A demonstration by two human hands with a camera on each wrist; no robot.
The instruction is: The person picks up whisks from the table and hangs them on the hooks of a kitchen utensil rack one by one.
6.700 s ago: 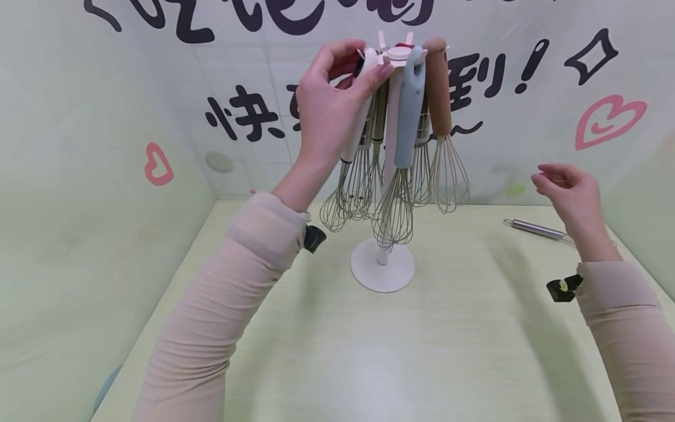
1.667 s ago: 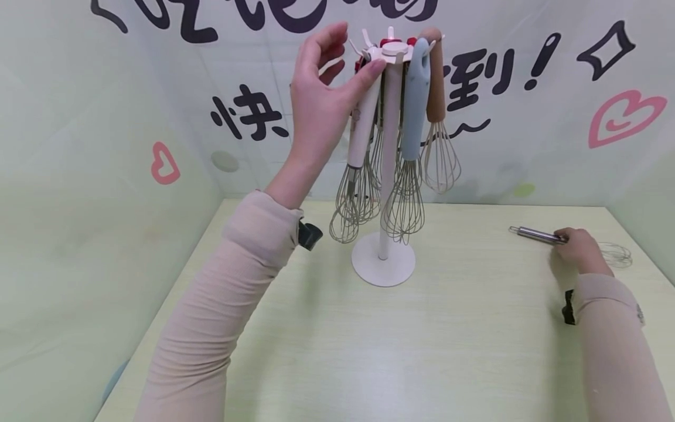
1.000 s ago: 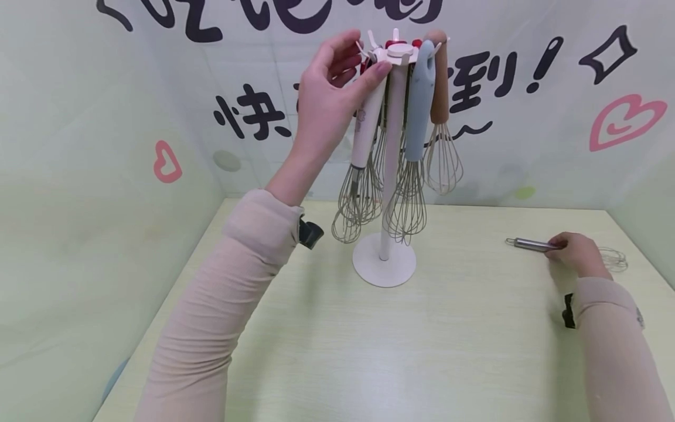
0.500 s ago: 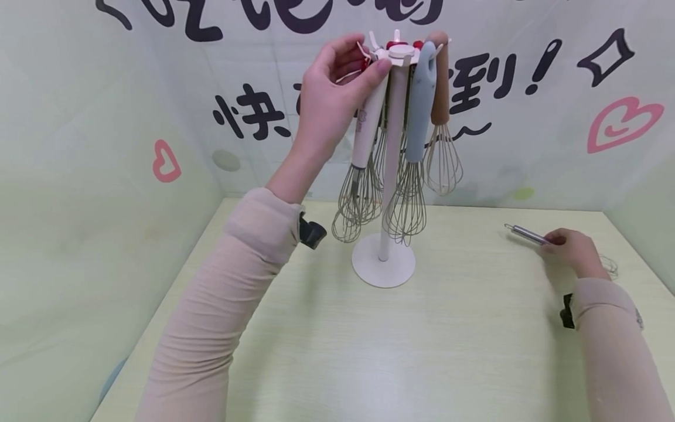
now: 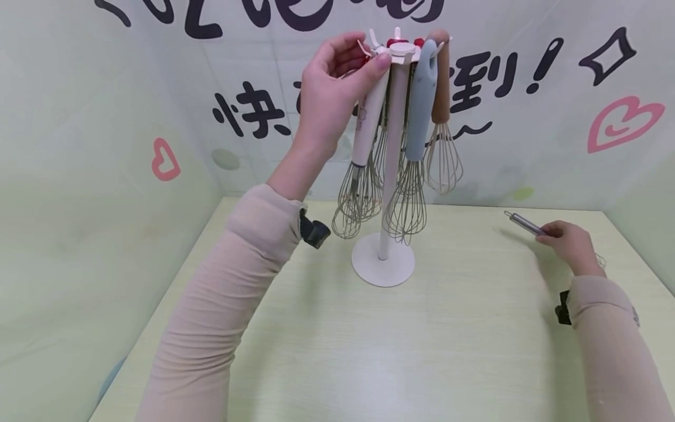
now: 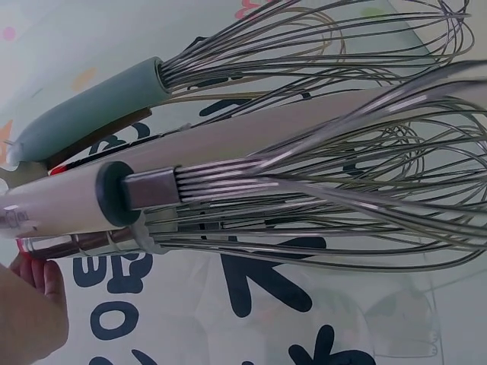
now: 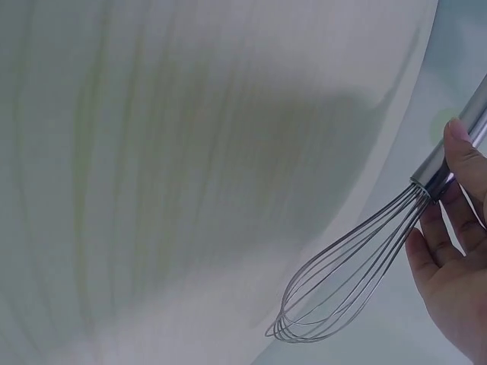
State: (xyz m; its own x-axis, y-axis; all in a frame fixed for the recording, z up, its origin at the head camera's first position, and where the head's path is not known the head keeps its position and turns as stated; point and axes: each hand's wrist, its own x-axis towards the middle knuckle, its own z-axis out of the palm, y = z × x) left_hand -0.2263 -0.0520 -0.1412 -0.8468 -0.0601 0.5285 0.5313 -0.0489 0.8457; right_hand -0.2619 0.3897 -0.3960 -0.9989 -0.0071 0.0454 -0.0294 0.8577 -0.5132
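Note:
A white whisk rack (image 5: pixel 391 199) stands upright, with several whisks hanging from its top hooks. My left hand (image 5: pixel 329 97) grips the rack's top, thumb at the hook plate beside the white-handled whisk (image 5: pixel 367 126) and fingers curled behind. In the left wrist view, this left hand (image 6: pixel 34 304) shows only in part, at the lower left. Off to the right, my right hand (image 5: pixel 572 246) pinches a steel whisk (image 5: pixel 524 223) by its handle, tilted with the ring end up and its shadow apart from it. The right wrist view shows its wire loops (image 7: pixel 342 266) hanging below the fingers.
A blue-handled whisk (image 5: pixel 420 105) and a wooden-handled whisk (image 5: pixel 440 88) hang on the rack's right side. Red-tipped handles show behind the hooks. The rack's round base (image 5: pixel 383 272) rests on the pale table (image 5: pixel 379 351), with printed cloth walls behind and beside it.
My right hand has come down, taken the steel whisk from the table by its handle and raised it, ring end tilting up. My left hand has stayed at the rack's top, its fingers closing in.

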